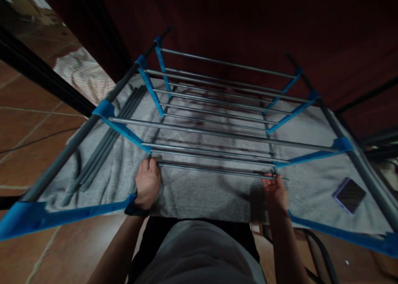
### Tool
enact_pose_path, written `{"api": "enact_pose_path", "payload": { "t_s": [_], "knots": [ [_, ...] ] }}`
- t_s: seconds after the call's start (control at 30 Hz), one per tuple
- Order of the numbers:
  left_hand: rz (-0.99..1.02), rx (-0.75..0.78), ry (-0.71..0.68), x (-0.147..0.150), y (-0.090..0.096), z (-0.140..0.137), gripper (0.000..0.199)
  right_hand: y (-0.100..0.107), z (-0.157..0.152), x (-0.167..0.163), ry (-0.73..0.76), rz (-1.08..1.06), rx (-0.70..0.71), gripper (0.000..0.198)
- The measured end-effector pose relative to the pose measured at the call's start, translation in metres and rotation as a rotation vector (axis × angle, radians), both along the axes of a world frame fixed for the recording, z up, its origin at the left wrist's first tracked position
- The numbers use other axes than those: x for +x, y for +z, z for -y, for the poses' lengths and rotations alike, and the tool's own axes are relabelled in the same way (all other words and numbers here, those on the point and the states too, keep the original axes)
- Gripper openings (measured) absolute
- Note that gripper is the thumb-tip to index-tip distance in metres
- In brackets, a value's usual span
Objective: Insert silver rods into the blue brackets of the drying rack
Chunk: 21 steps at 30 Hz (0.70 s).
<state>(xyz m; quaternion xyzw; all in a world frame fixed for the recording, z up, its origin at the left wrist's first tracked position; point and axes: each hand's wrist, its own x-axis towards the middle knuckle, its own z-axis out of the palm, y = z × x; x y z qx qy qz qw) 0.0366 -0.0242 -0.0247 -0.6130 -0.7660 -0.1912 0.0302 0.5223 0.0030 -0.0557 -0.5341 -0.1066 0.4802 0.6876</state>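
Observation:
A rack of grey metal tubes with blue plastic brackets (pixel 122 131) stands over a grey fleece blanket. Low at its near side, a thin metal rod (pixel 214 170) runs crosswise between my two hands. My left hand (pixel 148 180) is closed around the rod's left end, just below the tip of a blue bracket; its fingertips are partly hidden. At the other side, my right hand (pixel 275 190) pinches the rod near its right end, and the tip sticks out past the fingers. Several fitted rods (pixel 217 134) cross the rack beyond.
Loose grey tubes (pixel 107 143) lie side by side on the blanket (pixel 192 197) at left. A phone (pixel 349 195) rests at right. Near blue arms (pixel 77 213) jut inward beside my wrists. A dark red curtain (pixel 224 23) hangs behind; tiled floor (pixel 27 159) shows at left.

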Motion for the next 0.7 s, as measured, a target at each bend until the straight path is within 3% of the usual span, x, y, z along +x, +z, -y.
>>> {"api": "enact_pose_path", "payload": {
  "t_s": [0.27,0.4,0.7],
  "knots": [
    [0.028,-0.036,0.058,-0.006,0.000,-0.005,0.032,0.003,-0.003,-0.012,-0.030,-0.002,0.024,0.017],
    [0.130,0.019,0.074,-0.009,0.000,-0.005,0.032,0.007,-0.005,-0.013,-0.021,-0.006,0.022,0.015],
    [0.418,0.080,0.185,-0.016,0.012,-0.008,0.039,0.043,-0.014,-0.020,0.078,-0.071,0.086,0.015]
  ]
}}
